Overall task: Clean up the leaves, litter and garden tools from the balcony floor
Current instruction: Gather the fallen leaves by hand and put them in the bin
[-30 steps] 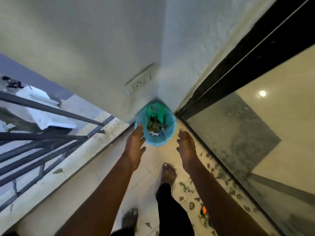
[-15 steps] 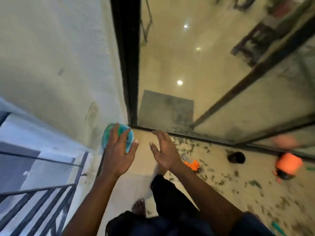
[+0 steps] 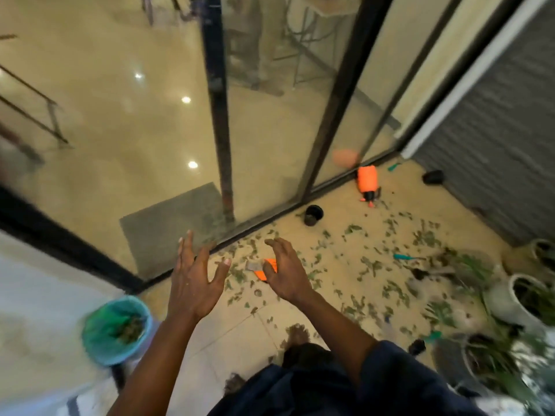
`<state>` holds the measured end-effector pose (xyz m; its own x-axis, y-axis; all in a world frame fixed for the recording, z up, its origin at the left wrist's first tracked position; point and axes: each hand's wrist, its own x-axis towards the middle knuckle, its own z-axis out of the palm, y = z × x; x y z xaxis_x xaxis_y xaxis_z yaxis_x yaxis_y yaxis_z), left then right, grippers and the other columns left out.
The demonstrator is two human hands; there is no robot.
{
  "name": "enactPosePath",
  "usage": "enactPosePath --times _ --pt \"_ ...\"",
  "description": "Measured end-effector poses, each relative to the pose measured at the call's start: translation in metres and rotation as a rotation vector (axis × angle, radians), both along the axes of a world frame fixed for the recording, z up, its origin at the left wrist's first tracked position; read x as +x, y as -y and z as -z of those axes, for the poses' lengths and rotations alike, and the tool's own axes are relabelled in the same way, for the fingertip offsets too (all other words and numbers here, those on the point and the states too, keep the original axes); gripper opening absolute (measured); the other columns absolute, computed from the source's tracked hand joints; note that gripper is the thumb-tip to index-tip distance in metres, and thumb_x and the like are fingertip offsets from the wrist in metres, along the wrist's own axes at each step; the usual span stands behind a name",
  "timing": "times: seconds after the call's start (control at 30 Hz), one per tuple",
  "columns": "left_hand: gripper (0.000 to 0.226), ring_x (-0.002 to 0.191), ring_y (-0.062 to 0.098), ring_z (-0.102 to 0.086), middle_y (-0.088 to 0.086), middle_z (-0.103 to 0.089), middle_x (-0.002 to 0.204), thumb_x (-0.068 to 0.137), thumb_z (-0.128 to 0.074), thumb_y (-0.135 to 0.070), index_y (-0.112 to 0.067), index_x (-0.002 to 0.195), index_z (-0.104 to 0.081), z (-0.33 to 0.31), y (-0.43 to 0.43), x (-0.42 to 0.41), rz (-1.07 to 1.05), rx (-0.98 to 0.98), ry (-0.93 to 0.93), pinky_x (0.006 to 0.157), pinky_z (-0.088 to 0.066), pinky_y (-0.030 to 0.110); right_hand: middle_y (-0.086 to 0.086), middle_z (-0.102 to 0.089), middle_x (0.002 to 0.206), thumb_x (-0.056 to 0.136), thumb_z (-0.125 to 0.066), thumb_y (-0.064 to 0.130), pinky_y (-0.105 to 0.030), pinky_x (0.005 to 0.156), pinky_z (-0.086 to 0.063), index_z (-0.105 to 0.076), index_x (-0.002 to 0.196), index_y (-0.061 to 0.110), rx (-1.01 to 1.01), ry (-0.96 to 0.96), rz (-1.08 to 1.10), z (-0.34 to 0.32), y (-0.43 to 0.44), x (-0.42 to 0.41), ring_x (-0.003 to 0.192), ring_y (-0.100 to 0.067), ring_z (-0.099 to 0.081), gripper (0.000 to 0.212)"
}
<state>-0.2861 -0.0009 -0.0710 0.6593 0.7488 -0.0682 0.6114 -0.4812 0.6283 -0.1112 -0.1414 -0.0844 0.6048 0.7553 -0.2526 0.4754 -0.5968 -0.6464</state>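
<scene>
My left hand and my right hand are both held out in front of me, fingers spread and loosely bent, holding nothing. Green leaves lie scattered over the tiled balcony floor ahead and to the right. An orange tool lies on the floor, partly hidden behind my right hand. An orange spray bottle lies on its side by the glass door track. A teal-handled tool lies among the leaves. The teal bin, lined green and holding leaves, stands at lower left.
Glass sliding doors with black frames run along the far side. Two small black pots lie on the floor. White planters with plants crowd the right edge. A grey ribbed wall closes the far right.
The view has swung right, away from the corner bin toward the littered floor. Both hands stay raised and hold nothing; the bin now sits at lower left.
</scene>
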Motion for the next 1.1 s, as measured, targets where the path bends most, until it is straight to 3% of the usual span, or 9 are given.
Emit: enactPosePath --times 0.07,0.23,0.33,0.4,0.47,0.63,0.8,1.1 --pt "0.059 0.161 0.023 0.004 0.003 0.0 0.174 0.098 -0.048 -0.063 -0.03 0.147 -0.049 0.003 0.009 0.033 0.106 0.026 -0.023 0.12 -0.021 0.065 -0.004 -0.035 0.155 0.094 -0.045 0.042 -0.045 0.113 -0.039 -0.043 0.151 0.02 0.004 0.004 0.091 0.001 0.026 0.026 0.142 -0.029 -0.04 0.061" --pt "0.078 0.161 0.027 -0.002 0.007 -0.006 0.174 0.091 -0.03 -0.077 -0.031 0.151 -0.043 0.011 0.037 0.13 0.333 0.079 -0.076 0.124 -0.021 0.061 -0.005 -0.033 0.16 0.094 -0.047 0.041 -0.045 0.116 -0.037 -0.043 0.152 0.023 0.046 -0.013 0.324 0.01 0.092 0.095 0.145 -0.027 -0.036 0.06" --pt "0.079 0.16 0.028 -0.005 0.006 -0.004 0.174 0.091 -0.036 -0.073 -0.03 0.158 -0.03 0.012 0.058 0.202 0.44 0.097 -0.104 0.125 -0.022 0.059 -0.007 -0.033 0.161 0.098 -0.049 0.038 -0.043 0.118 -0.034 -0.041 0.153 0.023 0.079 -0.03 0.407 0.022 0.127 0.145 0.148 -0.027 -0.032 0.057" --pt "0.079 0.16 0.03 -0.008 0.006 -0.003 0.174 0.093 -0.046 -0.066 -0.028 0.16 -0.026 0.014 0.07 0.248 0.504 0.14 -0.128 0.124 -0.024 0.059 -0.006 -0.034 0.16 0.102 -0.053 0.03 -0.034 0.117 -0.032 -0.041 0.153 0.022 0.084 -0.039 0.46 0.03 0.145 0.181 0.147 -0.025 -0.033 0.053" --pt "0.08 0.159 0.032 -0.009 0.007 -0.004 0.173 0.094 -0.052 -0.06 -0.026 0.16 -0.026 0.012 0.085 0.3 0.55 0.16 -0.141 0.123 -0.027 0.06 -0.004 -0.036 0.157 0.103 -0.055 0.027 -0.028 0.112 -0.033 -0.043 0.152 0.022 0.114 -0.097 0.552 0.035 0.167 0.223 0.141 -0.023 -0.04 0.05" --pt "0.079 0.159 0.031 -0.012 0.008 -0.009 0.173 0.096 -0.053 -0.06 -0.026 0.161 -0.026 0.0 0.128 0.41 0.613 0.154 -0.107 0.12 -0.03 0.061 -0.002 -0.039 0.154 0.103 -0.055 0.026 -0.031 0.112 -0.035 -0.045 0.149 0.023 0.162 -0.124 0.704 0.035 0.224 0.31 0.142 -0.021 -0.039 0.048" --pt "0.088 0.158 0.028 -0.017 0.006 -0.014 0.173 0.087 -0.04 -0.079 -0.028 0.159 -0.032 -0.003 0.172 0.488 0.68 0.079 -0.062 0.122 -0.029 0.057 0.0 -0.039 0.152 0.102 -0.057 0.026 -0.035 0.113 -0.04 -0.047 0.148 0.025 0.194 -0.107 0.818 0.033 0.271 0.368 0.139 -0.02 -0.043 0.047" --pt "0.086 0.158 0.027 -0.015 0.003 -0.01 0.173 0.084 -0.041 -0.081 -0.033 0.156 -0.035 0.016 0.21 0.612 0.814 0.046 -0.119 0.121 -0.029 0.057 -0.002 -0.039 0.154 0.103 -0.056 0.024 -0.032 0.109 -0.038 -0.047 0.147 0.026 0.18 -0.107 0.909 0.041 0.314 0.468 0.138 -0.023 -0.044 0.045"
